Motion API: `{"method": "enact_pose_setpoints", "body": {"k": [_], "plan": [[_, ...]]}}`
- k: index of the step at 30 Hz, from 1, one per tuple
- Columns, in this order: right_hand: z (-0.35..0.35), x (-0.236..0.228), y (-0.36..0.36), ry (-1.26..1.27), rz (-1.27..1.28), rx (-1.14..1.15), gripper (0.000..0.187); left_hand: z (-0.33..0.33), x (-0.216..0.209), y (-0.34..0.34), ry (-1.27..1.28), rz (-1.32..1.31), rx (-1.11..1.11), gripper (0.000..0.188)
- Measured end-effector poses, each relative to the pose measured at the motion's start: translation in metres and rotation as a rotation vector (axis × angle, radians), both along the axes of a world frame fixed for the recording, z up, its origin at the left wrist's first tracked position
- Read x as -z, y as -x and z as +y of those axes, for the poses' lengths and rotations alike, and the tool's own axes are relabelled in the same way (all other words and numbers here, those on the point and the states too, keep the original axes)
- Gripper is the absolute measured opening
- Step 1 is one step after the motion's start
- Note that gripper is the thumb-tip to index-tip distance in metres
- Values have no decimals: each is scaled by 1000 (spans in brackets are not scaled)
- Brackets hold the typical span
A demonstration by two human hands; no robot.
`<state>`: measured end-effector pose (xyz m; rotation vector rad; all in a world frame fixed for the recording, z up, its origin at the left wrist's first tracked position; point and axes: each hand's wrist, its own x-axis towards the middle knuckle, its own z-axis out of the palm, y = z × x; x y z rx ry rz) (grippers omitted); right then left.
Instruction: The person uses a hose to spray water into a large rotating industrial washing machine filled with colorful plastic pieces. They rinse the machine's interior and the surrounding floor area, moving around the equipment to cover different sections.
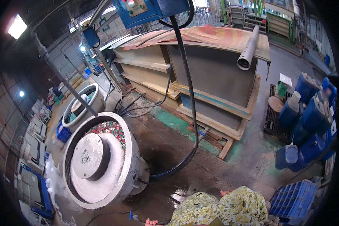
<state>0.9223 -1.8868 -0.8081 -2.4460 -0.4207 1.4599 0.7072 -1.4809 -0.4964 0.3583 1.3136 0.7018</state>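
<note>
At the lower edge my left hand (pixel 151 222) shows only its curled fingers, closed beside a dark hose (pixel 163 223) that seems to run into them. A blue-handled valve (pixel 131 215) lies on the wet floor to its left. My right hand (pixel 226 193) shows just a few fingers past the yellow-green patterned cloth (pixel 218 207) I wear; they look apart, with nothing visible in them. In front of me on the left stands a large round vibratory tumbler bowl (pixel 130 165), holding white foam and red and green media chips (pixel 111 130) around a capped centre (pixel 87 157).
A second round bowl (pixel 96 103) stands behind. A blue control box (pixel 147 11) hangs overhead, its thick black cable (pixel 188 83) curving down to the floor. A large partitioned bin (pixel 214 75) carries a grey pipe (pixel 248 49). Blue jerrycans (pixel 286 156) and a blue crate (pixel 293 199) stand right.
</note>
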Motion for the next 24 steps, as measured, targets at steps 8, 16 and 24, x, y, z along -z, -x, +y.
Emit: {"method": "enact_pose_setpoints", "body": {"k": [8, 16, 24], "plan": [[1, 25, 30, -101, 131, -41, 31, -5, -12, -19, -42, 28, 71, 45], [-7, 38, 36, -120, 193, -71, 30, -8, -6, -18, -60, -8, 96, 47], [-30, 41, 47, -127, 224, -77, 30, -17, -22, -22, -41, 69, 40, 46]]}}
